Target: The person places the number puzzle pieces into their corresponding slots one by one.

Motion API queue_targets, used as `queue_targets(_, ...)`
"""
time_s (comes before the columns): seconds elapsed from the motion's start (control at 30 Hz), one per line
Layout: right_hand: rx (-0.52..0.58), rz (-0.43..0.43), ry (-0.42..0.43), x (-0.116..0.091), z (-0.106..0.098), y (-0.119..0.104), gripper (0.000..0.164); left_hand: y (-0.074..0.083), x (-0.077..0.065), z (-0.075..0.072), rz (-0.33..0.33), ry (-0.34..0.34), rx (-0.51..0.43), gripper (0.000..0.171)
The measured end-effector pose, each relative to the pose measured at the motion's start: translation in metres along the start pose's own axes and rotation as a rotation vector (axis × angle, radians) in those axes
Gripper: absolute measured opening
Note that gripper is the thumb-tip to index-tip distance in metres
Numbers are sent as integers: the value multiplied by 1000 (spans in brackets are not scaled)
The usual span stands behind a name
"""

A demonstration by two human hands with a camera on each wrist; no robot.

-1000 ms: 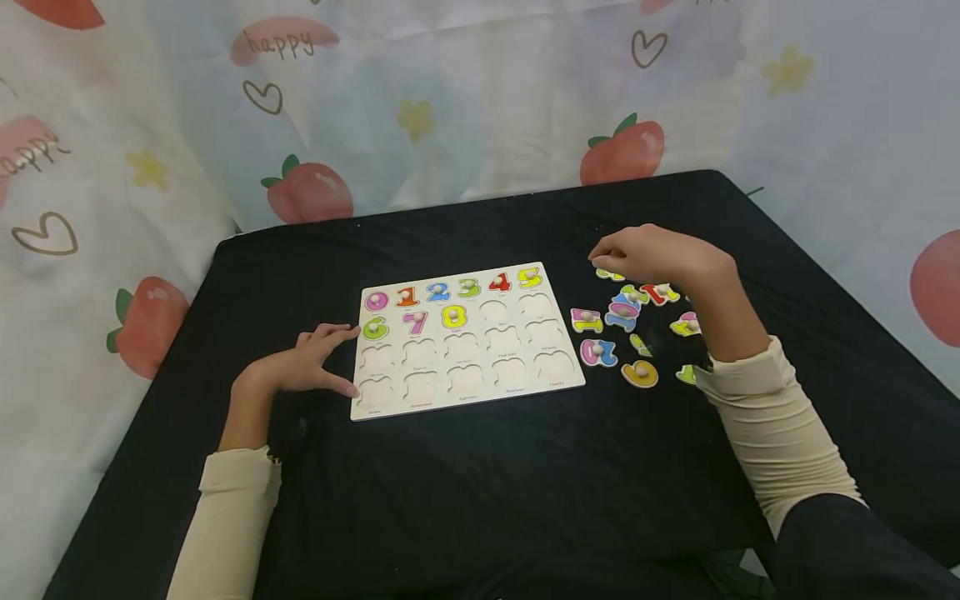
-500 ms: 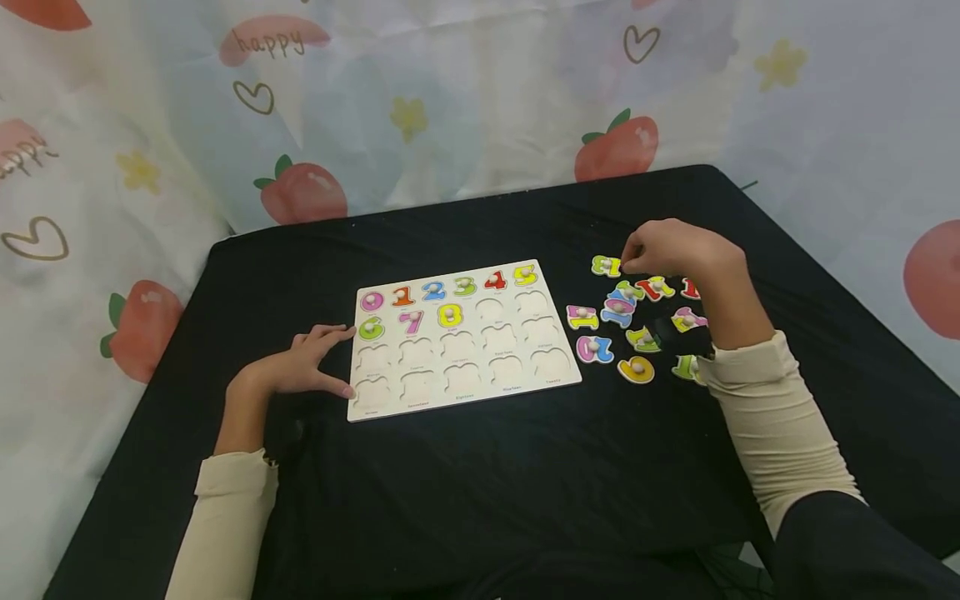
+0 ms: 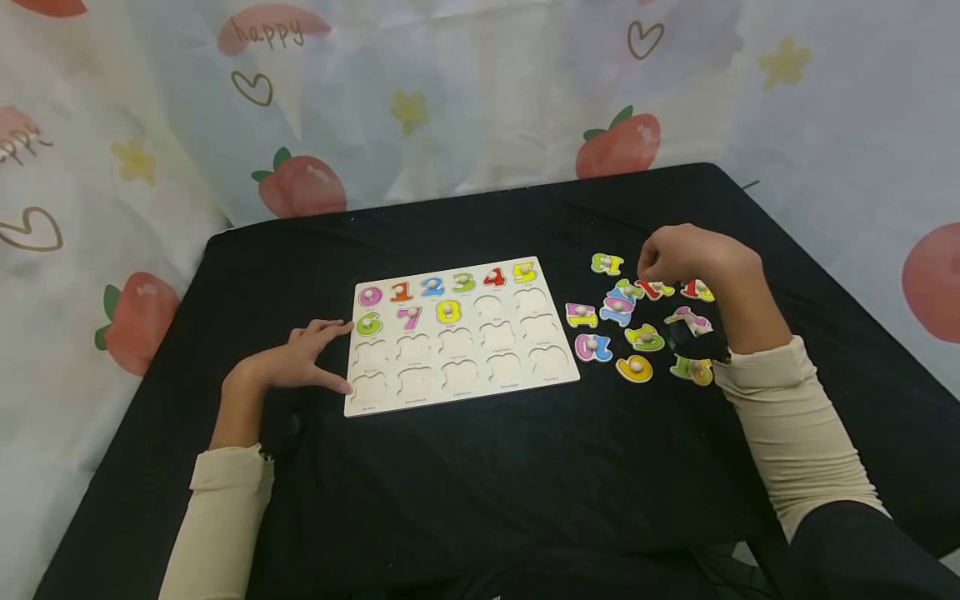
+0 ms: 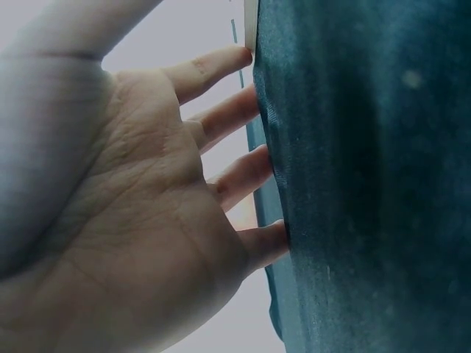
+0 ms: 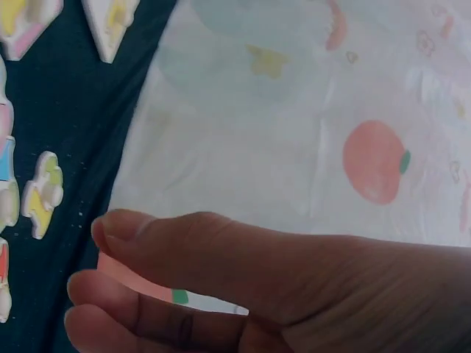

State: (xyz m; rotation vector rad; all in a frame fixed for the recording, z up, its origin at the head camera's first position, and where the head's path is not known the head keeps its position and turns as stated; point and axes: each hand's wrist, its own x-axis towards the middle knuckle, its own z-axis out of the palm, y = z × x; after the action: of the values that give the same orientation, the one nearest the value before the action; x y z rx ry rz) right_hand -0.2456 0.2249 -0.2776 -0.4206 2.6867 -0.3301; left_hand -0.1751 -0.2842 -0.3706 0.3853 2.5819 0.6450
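A wooden number board (image 3: 468,396) lies on the table, with the numbers 0 to 8 in its upper rows and bare recesses below. My left hand (image 3: 288,362) rests at the board's left edge, thumb and fingers spread; the left wrist view shows the fingers extended. Over the loose number pieces on the right hovers my right hand (image 3: 693,254), fingers loosely bent. Between its thumb (image 5: 199,243) and fingers nothing shows in the right wrist view. Nearest below it is a red-and-yellow piece (image 3: 655,290), partly hidden. A green-yellow 13 piece (image 3: 607,264) lies to its left.
Right of the board lie several knobbed pieces: a pink-blue 20 (image 3: 592,348), a yellow-orange piece (image 3: 634,368), a pink piece (image 3: 687,321) and others, some overlapping. A black cloth (image 3: 465,492) covers the table. A patterned curtain (image 3: 480,108) hangs behind.
My right hand has moved rightward, away from the 13 piece, which is now uncovered. The left hand stays at the board's edge. The head view has shifted slightly.
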Motion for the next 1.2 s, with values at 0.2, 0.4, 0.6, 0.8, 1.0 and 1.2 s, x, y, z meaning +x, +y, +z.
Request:
queue_targets(0.2, 19, -55, -98, -6, 11, -6, 9, 1, 0, 2, 5, -1, 7, 109)
queue_targets(0.4, -12, -197, -269, -15, 28, -23, 4, 1, 1, 3, 10, -1, -3, 108)
queue_targets(0.6, -24, -234, -356, -27, 45, -19, 7, 2, 2, 2, 2, 1, -1, 109)
queue_targets(0.8, -15, -271, -305, -30, 57, -11, 15, 1, 2, 2, 5, -5, -7, 108)
queue_targets(1.0, -28, -272, -295, -27, 62, -8, 17, 0, 2, 4, -1, -2, 2, 109)
queue_targets(1.2, -8, -267, -265, -30, 55, 0, 15, 2, -1, 1, -6, 2, -1, 109)
